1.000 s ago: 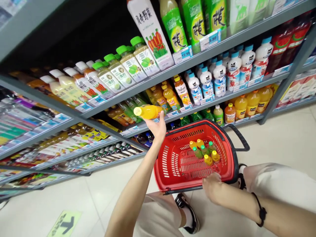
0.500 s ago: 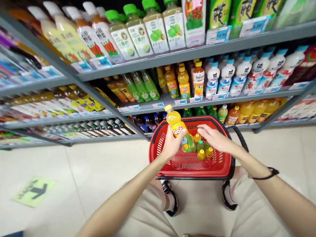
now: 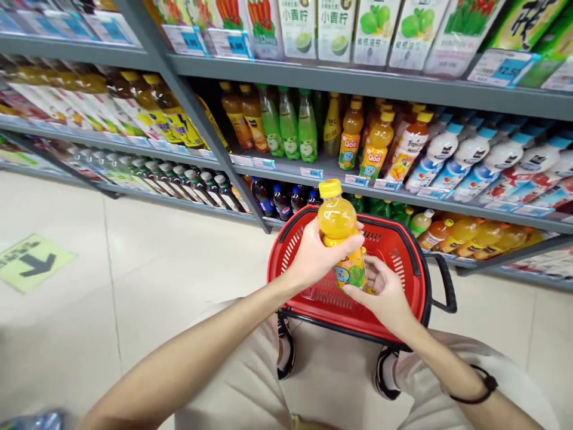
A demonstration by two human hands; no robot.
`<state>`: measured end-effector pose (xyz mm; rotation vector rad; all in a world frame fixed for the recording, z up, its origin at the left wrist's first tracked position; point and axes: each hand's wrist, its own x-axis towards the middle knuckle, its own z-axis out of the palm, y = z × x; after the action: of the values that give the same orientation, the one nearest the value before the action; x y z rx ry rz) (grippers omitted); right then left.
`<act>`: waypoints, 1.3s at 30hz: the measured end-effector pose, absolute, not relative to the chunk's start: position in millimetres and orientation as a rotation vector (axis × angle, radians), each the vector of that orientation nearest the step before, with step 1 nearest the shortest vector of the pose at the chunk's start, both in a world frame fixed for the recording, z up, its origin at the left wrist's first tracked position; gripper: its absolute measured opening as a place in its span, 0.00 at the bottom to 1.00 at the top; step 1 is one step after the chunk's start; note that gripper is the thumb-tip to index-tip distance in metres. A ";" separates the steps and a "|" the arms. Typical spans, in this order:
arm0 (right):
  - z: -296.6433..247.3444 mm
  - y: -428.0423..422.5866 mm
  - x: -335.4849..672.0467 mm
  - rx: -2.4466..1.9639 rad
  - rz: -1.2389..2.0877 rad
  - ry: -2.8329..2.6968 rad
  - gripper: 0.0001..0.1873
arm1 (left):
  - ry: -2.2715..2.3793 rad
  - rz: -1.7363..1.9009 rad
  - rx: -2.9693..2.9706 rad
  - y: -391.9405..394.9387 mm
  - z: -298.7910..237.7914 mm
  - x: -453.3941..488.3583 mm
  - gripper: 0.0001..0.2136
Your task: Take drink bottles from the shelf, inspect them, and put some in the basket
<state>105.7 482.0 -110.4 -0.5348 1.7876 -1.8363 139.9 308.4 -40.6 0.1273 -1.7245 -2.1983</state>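
Hands: left [image 3: 313, 257], right [image 3: 385, 292] clasp orange bottle [image 3: 342, 239] above red basket [image 3: 416, 280]; tiled floor [image 3: 134, 263], stocked shelves [image 3: 358, 83].

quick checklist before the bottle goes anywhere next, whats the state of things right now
1. Left hand gripping the yellow-capped plastic bottle of orange drink: ok, fingers wrap its middle.
2. Right hand supporting the bottle's lower part: ok, fingers touch the label.
3. Bottle upright: ok, cap on top, slight tilt.
4. Cap sealed: cannot tell.
5. Red plastic shopping basket directly below the bottle: ok, on the floor between the feet.
6. Free room inside the basket: cannot tell, the hands hide its contents.
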 end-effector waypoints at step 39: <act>-122.9 496.3 133.3 -0.810 -1.522 1.734 0.35 | -1.409 -2.583 -0.190 300.3 -43.5 151.5 0.21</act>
<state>133.3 496.3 -122.9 -0.8102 1.7339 -1.5216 151.5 300.3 -43.5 -0.1899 -1.4086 -2.5828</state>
